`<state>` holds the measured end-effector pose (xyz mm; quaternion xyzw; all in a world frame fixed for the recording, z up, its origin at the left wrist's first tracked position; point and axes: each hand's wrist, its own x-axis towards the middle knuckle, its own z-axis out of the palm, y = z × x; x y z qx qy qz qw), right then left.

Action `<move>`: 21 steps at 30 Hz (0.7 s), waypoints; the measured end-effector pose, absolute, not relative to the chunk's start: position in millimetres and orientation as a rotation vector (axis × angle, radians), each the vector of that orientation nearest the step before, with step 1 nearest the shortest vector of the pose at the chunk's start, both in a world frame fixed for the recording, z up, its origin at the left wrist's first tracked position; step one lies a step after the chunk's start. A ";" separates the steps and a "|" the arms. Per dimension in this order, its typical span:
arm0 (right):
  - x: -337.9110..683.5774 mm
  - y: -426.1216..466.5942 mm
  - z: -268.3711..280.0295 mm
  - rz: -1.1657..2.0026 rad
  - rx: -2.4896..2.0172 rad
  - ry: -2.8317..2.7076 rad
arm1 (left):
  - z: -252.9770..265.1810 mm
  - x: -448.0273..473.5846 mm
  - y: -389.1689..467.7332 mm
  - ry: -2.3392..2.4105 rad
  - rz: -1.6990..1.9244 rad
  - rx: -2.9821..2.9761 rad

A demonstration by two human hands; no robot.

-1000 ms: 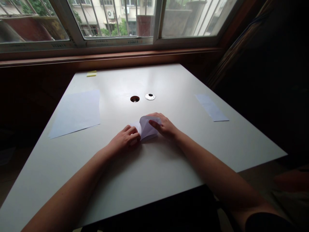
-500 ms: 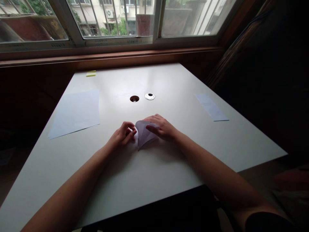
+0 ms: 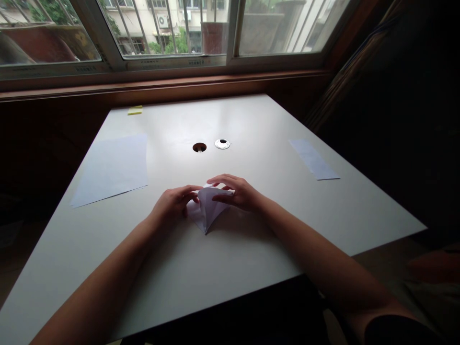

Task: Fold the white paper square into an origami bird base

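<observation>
A folded sheet of white paper (image 3: 212,205) stands partly opened out on the table, its pointed corner towards me. My right hand (image 3: 237,190) grips its right flap, thumb in front and fingers behind the upper edge. From the other side my left hand (image 3: 178,197) holds the left part of the paper, fingers bent over its top edge; the thumb is partly hidden. A flat layer of the paper shows beneath the left fingers.
The white table (image 3: 251,287) carries large paper sheets (image 3: 111,167) on the left and a paper strip (image 3: 314,159) on the right. Behind the hands are a round hole (image 3: 199,147) and its cover (image 3: 222,143). Yellow sticky notes (image 3: 135,110) lie at the far edge, below the window (image 3: 172,28).
The paper's pointed corner has come slightly nearer to me, and more of its left layer shows. My left fingers have reached over its top edge; my right fingers have lifted and arched.
</observation>
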<state>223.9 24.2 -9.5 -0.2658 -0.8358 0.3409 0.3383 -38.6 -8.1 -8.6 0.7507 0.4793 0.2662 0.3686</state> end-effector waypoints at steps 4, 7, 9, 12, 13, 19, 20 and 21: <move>229.1 27.8 -12.7 1.013 -0.654 -2.157 | -9.2 -42.2 -5.8 1.225 0.694 1.973; 232.3 33.3 -17.0 0.964 -0.676 -2.174 | -9.0 -42.3 -4.3 1.238 0.677 2.081; 233.1 36.0 -18.8 0.886 -0.707 -2.171 | -8.1 -41.6 -3.8 1.249 0.696 2.176; 231.7 35.7 -17.9 0.818 -0.731 -2.157 | -5.4 -39.6 -4.9 1.251 0.798 2.248; 230.7 34.4 -16.8 0.809 -0.736 -2.148 | -4.3 -38.8 -5.7 1.241 0.829 2.241; 224.5 25.3 -10.5 0.730 -0.716 -2.125 | -1.5 -37.6 -10.0 1.083 0.788 2.117; 223.7 24.2 -9.6 0.719 -0.708 -2.128 | -1.9 -38.0 -9.9 1.057 0.779 2.105; 223.1 23.1 -8.6 0.711 -0.702 -2.130 | -2.1 -38.4 -9.6 1.037 0.774 2.101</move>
